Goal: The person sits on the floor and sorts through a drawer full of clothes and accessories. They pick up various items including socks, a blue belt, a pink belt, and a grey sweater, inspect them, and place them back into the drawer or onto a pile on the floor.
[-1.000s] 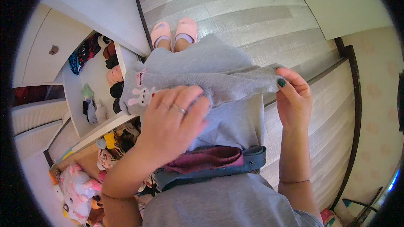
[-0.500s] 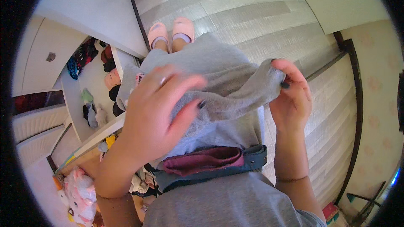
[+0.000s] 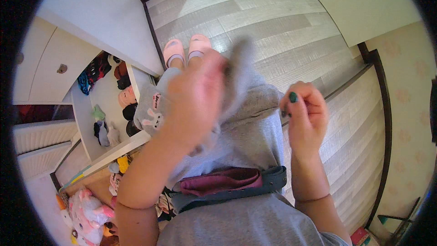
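My left hand [image 3: 198, 93], smeared by motion, is closed on a soft grey cloth garment [image 3: 239, 75]. Part of that cloth sticks up blurred beyond the fingers, above my lap; its exact kind is unclear. Grey cloth with a white rabbit and pink lettering [image 3: 154, 115] lies beside my left wrist; whether it belongs to the same piece I cannot tell. My right hand [image 3: 306, 116], with dark green nails, is raised at the right edge of my lap. Its fingers are curled in with the thumb over them, near the grey cloth; anything inside is hidden.
An open white drawer [image 3: 86, 136] at the left holds small clothing items, some balled up. Below it are a lower compartment of clothes and a pink-and-white plush toy [image 3: 88, 214]. A teal and maroon belt [image 3: 223, 183] crosses my waist. Pink slippers [image 3: 174, 49] stand on grey plank flooring [image 3: 255, 13].
My left hand has moved up and away from me, carrying grey cloth with it. My right hand has lowered slightly and its fingers have curled in. The stretch of cloth between the hands is gone.
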Action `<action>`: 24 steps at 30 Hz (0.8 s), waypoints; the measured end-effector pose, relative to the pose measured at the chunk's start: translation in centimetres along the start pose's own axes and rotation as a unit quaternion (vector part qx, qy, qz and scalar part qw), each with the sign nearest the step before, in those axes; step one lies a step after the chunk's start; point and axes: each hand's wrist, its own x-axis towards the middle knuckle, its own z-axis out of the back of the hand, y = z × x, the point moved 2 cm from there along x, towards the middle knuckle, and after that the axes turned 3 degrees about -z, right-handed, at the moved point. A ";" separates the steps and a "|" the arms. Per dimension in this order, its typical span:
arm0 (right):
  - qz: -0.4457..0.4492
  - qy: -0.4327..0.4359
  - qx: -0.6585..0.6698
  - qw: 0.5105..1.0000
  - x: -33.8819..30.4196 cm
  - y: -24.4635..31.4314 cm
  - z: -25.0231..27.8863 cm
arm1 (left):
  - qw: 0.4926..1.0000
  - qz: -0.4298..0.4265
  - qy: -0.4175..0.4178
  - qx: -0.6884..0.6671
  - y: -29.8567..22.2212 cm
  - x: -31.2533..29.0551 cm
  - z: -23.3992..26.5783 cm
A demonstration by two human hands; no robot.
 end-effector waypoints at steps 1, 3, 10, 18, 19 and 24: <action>0.010 -0.012 0.004 1.000 -0.1 -0.1 0.5 | 1.000 0.022 0.002 -0.016 0.6 0.2 0.5; -0.025 -0.001 0.011 1.000 -0.3 -0.2 0.2 | 0.997 0.067 0.005 -0.048 1.2 0.6 1.2; -0.020 0.018 -0.050 0.998 0.4 0.9 -3.0 | 0.984 0.042 0.052 -0.166 -1.5 -0.8 -1.0; 0.042 -0.014 -0.078 0.996 -0.5 0.7 -1.8 | 0.998 0.030 -0.001 -0.047 0.7 0.0 0.3; 0.011 -0.018 -0.067 0.998 -0.9 0.4 -1.7 | 0.996 0.032 -0.017 -0.087 1.6 0.3 0.4; -0.073 -0.017 0.088 0.993 -0.2 0.0 -1.9 | 0.986 0.037 0.046 -0.156 0.1 -0.2 -1.2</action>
